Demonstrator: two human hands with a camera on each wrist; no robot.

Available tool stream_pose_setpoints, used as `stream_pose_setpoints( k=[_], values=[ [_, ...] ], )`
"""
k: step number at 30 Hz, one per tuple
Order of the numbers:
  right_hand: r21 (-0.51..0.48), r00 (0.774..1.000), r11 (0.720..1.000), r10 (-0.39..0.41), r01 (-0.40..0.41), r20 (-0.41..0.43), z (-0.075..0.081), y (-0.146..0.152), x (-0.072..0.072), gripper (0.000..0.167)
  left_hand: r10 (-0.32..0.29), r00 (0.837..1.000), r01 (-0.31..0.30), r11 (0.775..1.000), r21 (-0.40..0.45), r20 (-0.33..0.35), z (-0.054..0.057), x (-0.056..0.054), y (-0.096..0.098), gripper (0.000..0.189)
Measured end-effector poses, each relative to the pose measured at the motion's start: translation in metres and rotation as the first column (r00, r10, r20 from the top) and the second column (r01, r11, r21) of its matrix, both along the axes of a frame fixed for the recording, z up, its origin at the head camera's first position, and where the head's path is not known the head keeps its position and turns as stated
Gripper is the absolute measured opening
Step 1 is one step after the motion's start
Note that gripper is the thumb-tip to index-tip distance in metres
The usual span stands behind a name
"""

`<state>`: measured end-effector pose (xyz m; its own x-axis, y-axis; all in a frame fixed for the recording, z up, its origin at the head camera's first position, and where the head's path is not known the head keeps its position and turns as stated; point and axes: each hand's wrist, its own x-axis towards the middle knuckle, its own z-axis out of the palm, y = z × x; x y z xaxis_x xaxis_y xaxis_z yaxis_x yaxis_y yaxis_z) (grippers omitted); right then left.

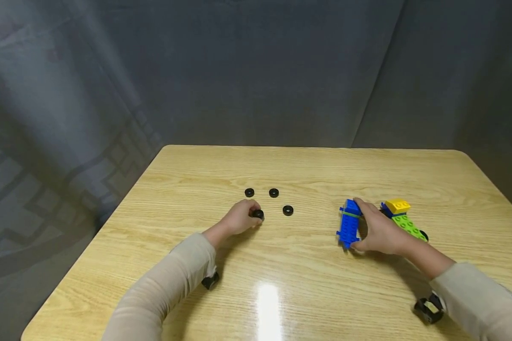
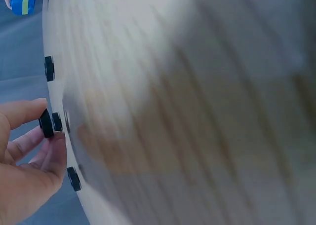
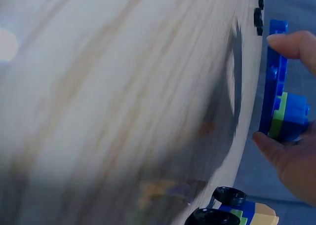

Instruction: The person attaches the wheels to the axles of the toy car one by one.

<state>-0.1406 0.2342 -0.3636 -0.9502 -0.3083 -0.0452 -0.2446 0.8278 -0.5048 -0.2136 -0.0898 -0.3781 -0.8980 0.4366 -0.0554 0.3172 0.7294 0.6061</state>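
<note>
blue brick chassis [image 1: 349, 227] is being gripped between thumb and fingers of the right hand [image 1: 381, 233], seemingly just above the table [image 1: 315, 284]; the left hand [image 1: 239, 218] is pinching a black tire [image 1: 258, 214], three loose tires [image 1: 288, 210] are lying nearby, and a green-and-yellow car [image 1: 407, 226] is standing farther right.

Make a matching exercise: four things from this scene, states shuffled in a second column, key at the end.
Things
1. Left hand
2. Right hand
3. Three loose wheels
4. Green car

States
A. Bears a yellow block
B. Gripping the blue car
C. Pinching a black wheel
D. Black, lying flat on the table

Pairs: 1-C, 2-B, 3-D, 4-A
</note>
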Motion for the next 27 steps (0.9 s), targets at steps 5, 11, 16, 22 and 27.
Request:
stream_pose_setpoints(
  k=[5, 11, 16, 22, 27],
  values=[
    [-0.029, 0.999, 0.999, 0.021, -0.022, -0.032, -0.001, -0.003, 0.003, 0.108, -0.006, 0.999, 0.008, 0.999, 0.045, -0.037, 0.002, 0.002, 0.003, 0.025],
    [-0.101, 0.998, 0.994, 0.028, -0.032, -0.049, -0.003, -0.008, 0.008, 0.108, -0.026, 0.999, 0.028, 0.990, 0.139, -0.019, 0.009, 0.010, 0.009, 0.029],
    [-0.143, 0.999, 0.989, 0.028, -0.033, -0.038, -0.002, -0.010, 0.011, 0.108, -0.030, 1.000, 0.029, 0.985, 0.168, 0.008, 0.012, 0.015, 0.014, 0.033],
    [-0.146, 0.997, 0.989, 0.029, -0.039, -0.067, 0.000, -0.014, 0.014, 0.108, -0.053, 0.998, 0.047, 0.973, 0.224, 0.019, 0.017, 0.019, 0.019, 0.031],
    [-0.169, 0.995, 0.984, 0.047, -0.061, -0.089, 0.004, -0.019, 0.017, 0.107, -0.075, 0.997, 0.065, 0.962, 0.267, 0.028, 0.021, 0.022, 0.023, 0.030]
  ],
)
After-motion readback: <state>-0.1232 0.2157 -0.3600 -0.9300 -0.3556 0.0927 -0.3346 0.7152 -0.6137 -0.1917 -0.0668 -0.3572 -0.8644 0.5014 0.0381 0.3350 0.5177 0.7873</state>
